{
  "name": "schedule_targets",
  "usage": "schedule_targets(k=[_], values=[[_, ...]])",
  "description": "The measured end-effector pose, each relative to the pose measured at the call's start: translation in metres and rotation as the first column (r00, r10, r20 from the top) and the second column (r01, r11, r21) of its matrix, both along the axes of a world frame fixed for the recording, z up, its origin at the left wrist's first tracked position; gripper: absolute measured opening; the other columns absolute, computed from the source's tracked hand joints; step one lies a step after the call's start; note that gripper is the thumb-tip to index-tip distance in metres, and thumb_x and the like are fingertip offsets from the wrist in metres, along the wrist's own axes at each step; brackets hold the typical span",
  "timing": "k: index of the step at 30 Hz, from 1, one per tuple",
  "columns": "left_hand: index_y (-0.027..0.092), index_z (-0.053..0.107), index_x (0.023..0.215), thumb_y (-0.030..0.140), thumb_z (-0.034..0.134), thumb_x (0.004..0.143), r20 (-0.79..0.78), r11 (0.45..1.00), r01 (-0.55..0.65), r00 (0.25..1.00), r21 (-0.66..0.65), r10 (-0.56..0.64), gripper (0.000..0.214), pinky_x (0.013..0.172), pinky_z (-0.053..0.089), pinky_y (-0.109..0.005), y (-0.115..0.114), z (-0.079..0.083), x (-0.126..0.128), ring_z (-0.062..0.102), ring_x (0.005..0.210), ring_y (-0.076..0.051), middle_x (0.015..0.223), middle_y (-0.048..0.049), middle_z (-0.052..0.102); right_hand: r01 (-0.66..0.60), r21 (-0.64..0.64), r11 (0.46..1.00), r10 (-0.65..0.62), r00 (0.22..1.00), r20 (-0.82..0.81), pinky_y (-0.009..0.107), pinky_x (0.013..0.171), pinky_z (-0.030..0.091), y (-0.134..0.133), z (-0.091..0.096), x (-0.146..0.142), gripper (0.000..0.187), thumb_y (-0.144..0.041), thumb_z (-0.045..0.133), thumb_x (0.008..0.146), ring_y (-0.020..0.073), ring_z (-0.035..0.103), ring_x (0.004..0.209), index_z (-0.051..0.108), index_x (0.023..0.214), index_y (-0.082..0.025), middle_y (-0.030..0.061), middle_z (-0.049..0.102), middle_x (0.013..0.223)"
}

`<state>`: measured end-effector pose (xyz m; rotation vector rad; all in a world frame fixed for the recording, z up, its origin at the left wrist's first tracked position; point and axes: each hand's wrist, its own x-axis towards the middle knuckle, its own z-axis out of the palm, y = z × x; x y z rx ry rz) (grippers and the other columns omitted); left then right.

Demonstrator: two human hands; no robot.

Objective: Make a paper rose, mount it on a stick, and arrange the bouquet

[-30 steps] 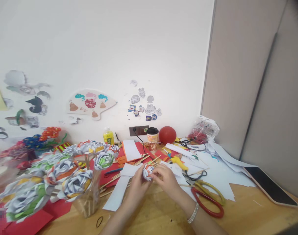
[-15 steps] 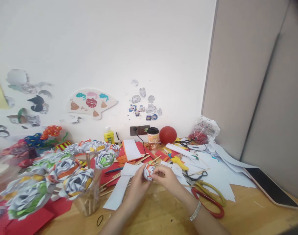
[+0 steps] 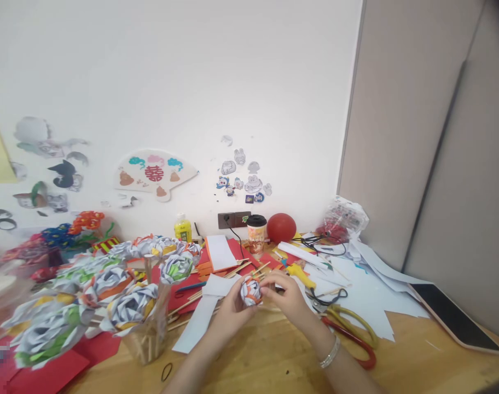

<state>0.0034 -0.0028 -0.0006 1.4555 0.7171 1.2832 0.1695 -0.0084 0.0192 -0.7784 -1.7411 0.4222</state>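
A small rolled paper flower (image 3: 250,290), white and grey with orange edging, sits between both hands above the wooden table (image 3: 274,361). My left hand (image 3: 230,313) cups it from the left with fingers curled round it. My right hand (image 3: 288,298), with a silver bracelet on the wrist, pinches its right side. A long white paper strip (image 3: 198,323) lies under and left of the hands.
A clear cup (image 3: 146,334) holding several finished paper flowers on sticks stands at the left. Red and yellow scissors (image 3: 350,328) lie right of my hands. A yellow glue gun (image 3: 301,272), paper cup (image 3: 256,232), red ball (image 3: 281,227), white sheets and a tablet (image 3: 452,317) sit behind and right.
The hands have turned the flower slightly and lifted it a little; more orange edging now shows. The right hand shifted a bit to the right.
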Motion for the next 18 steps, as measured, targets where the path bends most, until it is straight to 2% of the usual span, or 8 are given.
schedule_targets(k=[4,7,10,12,15,18], values=[[0.018,0.055,0.109,0.022,0.071,0.058,-0.055,1.000,-0.022,0.998,-0.002,0.022,0.053,0.094,0.041,-0.038,0.003,-0.005,-0.001,0.054,0.107,-0.026,0.109,-0.0077,0.063,0.046,0.168,0.985,-0.073,0.985,0.155,0.030,0.067,0.042,0.000,-0.003,-0.003,0.015,-0.030,0.058,0.085,0.0174,0.054,0.072,0.064,0.075,-0.020,0.0026,0.063,0.072],[0.018,0.054,0.113,0.021,0.069,0.061,-0.097,0.997,-0.068,0.993,0.044,0.072,0.055,0.099,0.038,-0.038,0.009,-0.013,-0.002,0.050,0.115,-0.027,0.117,-0.0087,0.060,0.113,0.335,0.935,-0.204,0.946,0.251,0.032,0.069,0.040,-0.001,-0.004,-0.004,0.018,-0.028,0.052,0.090,0.0177,0.052,0.072,0.063,0.078,-0.020,0.0035,0.063,0.074],[0.016,0.051,0.118,0.023,0.069,0.063,-0.139,0.992,-0.108,0.983,0.071,0.117,0.059,0.102,0.035,-0.041,0.014,-0.020,-0.003,0.047,0.119,-0.028,0.126,-0.0116,0.055,0.111,0.422,0.900,-0.248,0.925,0.286,0.031,0.068,0.038,-0.001,-0.005,-0.005,0.021,-0.025,0.047,0.092,0.0173,0.051,0.072,0.062,0.079,-0.020,0.0034,0.063,0.074],[0.016,0.050,0.120,0.024,0.068,0.063,-0.163,0.986,-0.134,0.975,0.099,0.149,0.060,0.103,0.034,-0.042,0.015,-0.023,-0.004,0.047,0.119,-0.028,0.127,-0.0128,0.053,0.117,0.398,0.910,-0.247,0.924,0.293,0.031,0.068,0.037,-0.001,-0.005,-0.006,0.019,-0.023,0.049,0.091,0.0170,0.051,0.071,0.061,0.077,-0.020,0.0026,0.063,0.074],[0.017,0.050,0.120,0.024,0.066,0.065,-0.197,0.975,-0.173,0.960,0.140,0.199,0.058,0.102,0.035,-0.042,0.016,-0.025,-0.005,0.047,0.120,-0.027,0.128,-0.0138,0.052,0.182,0.244,0.952,-0.255,0.916,0.310,0.029,0.068,0.038,-0.001,-0.005,-0.009,0.012,-0.016,0.057,0.084,0.0170,0.053,0.072,0.059,0.073,-0.020,0.0014,0.062,0.074],[0.017,0.051,0.119,0.023,0.065,0.065,-0.222,0.962,-0.215,0.943,0.167,0.249,0.057,0.101,0.037,-0.044,0.017,-0.027,-0.005,0.048,0.119,-0.028,0.126,-0.0142,0.053,0.242,0.133,0.961,-0.274,0.895,0.351,0.029,0.067,0.039,-0.001,-0.006,-0.012,0.014,-0.008,0.058,0.078,0.0173,0.054,0.072,0.056,0.070,-0.020,0.0009,0.061,0.074]])
